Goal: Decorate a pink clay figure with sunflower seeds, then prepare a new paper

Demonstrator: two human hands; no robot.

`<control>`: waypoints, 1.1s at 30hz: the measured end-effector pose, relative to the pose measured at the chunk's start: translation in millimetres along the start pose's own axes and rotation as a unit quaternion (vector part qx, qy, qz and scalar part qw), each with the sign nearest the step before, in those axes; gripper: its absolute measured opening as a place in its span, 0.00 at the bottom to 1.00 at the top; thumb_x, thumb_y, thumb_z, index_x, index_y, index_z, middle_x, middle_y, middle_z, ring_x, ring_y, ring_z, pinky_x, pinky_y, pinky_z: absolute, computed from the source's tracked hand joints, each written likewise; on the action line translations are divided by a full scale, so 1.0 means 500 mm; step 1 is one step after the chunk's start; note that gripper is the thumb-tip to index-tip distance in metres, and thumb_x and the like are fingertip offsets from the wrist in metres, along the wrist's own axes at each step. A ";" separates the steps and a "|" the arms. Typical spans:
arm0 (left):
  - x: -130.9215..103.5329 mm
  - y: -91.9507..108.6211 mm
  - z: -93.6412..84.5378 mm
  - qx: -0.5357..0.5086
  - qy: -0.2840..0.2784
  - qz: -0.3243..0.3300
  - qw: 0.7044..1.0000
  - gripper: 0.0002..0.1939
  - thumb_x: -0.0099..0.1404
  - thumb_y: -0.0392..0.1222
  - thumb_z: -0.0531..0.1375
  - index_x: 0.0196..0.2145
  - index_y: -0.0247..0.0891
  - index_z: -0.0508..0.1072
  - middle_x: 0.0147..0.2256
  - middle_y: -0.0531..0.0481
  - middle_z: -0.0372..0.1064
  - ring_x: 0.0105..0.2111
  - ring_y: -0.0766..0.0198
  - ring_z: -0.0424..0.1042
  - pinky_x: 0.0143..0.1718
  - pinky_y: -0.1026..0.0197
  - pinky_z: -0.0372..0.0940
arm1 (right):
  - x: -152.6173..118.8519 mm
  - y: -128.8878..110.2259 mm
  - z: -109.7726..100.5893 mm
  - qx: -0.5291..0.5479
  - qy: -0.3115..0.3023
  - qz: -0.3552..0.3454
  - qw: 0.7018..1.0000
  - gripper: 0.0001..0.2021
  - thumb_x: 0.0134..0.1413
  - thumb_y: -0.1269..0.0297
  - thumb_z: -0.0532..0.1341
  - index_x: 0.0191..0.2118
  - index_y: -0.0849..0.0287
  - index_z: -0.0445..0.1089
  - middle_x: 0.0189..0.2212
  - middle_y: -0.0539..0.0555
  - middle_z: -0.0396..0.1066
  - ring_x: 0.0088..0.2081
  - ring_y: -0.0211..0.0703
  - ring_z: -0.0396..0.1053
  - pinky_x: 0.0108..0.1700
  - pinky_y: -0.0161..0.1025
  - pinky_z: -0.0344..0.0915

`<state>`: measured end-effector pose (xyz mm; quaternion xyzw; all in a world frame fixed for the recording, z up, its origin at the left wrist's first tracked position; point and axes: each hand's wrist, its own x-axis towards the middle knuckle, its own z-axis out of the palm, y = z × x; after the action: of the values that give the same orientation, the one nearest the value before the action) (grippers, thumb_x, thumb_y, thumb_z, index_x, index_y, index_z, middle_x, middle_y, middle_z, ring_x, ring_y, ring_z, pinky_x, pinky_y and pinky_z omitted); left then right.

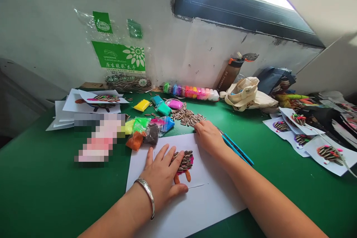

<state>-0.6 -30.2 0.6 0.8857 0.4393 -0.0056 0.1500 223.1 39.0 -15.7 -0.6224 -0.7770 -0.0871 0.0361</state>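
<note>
A white sheet of paper (206,200) lies on the green table, bearing a figure (186,161) of striped sunflower seeds on magenta clay with orange legs. Spread flat, my left hand (164,173) rests on the paper, its fingertips over the left part of the figure; a silver bracelet is round that wrist. My right hand (209,137) is at the paper's top edge, by the loose seed pile (186,114). Its fingers are bent together and pressed down at the seeds; what they hold, if anything, is hidden.
Clay packets (152,134) lie left of the seeds. Blue pens (237,148) are right of my right hand. Paper pictures lie at left (95,100) and right (329,154). A seed bag (119,59), bottle (230,72) and cloth bag (248,95) stand by the wall.
</note>
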 end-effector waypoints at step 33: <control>0.001 -0.006 0.010 0.002 0.014 0.006 1.000 0.40 0.57 0.60 0.61 0.63 0.45 0.54 0.63 0.41 0.52 0.63 0.40 0.46 0.58 0.26 0.36 | -0.132 -0.050 -0.053 0.405 -0.084 0.017 0.910 0.09 0.55 0.74 0.54 0.31 0.58 0.70 0.27 0.49 0.70 0.31 0.38 0.65 0.32 0.33 0.58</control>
<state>-2.0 -29.4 -5.2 0.8885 0.4362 0.0067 0.1424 212.1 -34.3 -2.6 -0.5726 -0.7348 0.2886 0.2211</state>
